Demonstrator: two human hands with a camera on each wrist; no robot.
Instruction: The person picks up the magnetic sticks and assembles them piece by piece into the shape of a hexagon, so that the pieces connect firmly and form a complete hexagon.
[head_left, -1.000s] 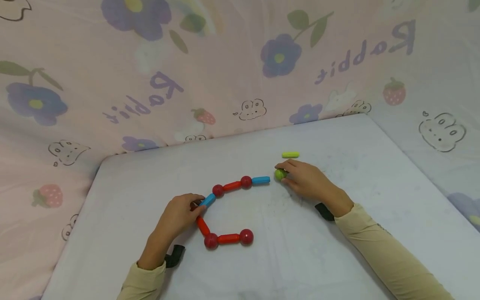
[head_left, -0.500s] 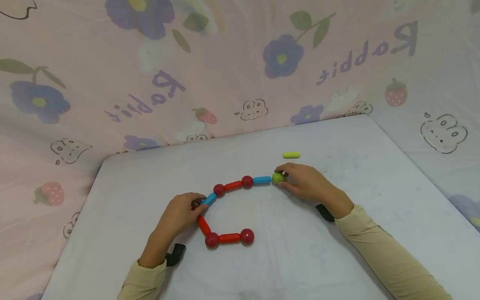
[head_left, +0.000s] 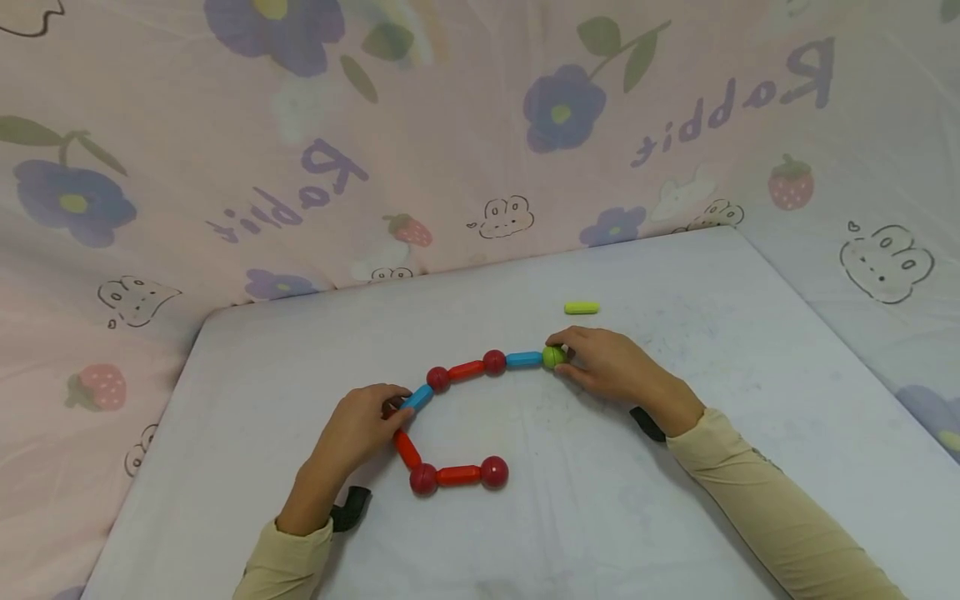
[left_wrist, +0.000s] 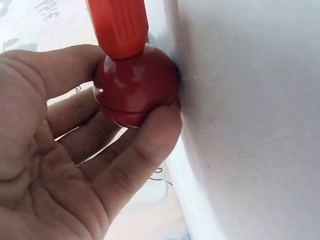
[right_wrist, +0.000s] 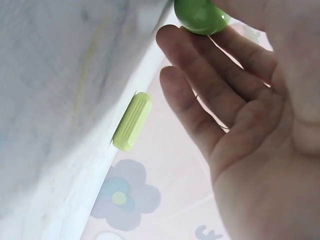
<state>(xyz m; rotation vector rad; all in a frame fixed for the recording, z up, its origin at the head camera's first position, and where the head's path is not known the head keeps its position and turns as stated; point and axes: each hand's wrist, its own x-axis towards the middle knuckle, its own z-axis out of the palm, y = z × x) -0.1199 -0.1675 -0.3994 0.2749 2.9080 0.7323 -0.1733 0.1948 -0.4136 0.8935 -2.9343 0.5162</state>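
A curved chain of red balls, red rods and blue rods lies on the white table. At its left bend, my left hand (head_left: 362, 429) grips a red ball (left_wrist: 135, 87), mostly hidden by the fingers in the head view; a red rod (left_wrist: 120, 25) joins it. My right hand (head_left: 611, 362) pinches a green ball (head_left: 554, 357) against the free end of a blue rod (head_left: 524, 359). Between the hands run another blue rod (head_left: 418, 398), a red ball (head_left: 438, 379), a red rod (head_left: 467, 371) and a red ball (head_left: 494, 362).
A loose yellow-green rod (head_left: 582, 308) lies behind the right hand. The chain's near end has a red rod (head_left: 458, 476) between two red balls, the last one (head_left: 494, 472) toward the middle. A patterned cloth (head_left: 450, 125) hangs behind the table (head_left: 675, 533).
My right hand has moved slightly left and nearer with the green ball, closing the gap to the blue rod's end. The left hand keeps its grip in place.
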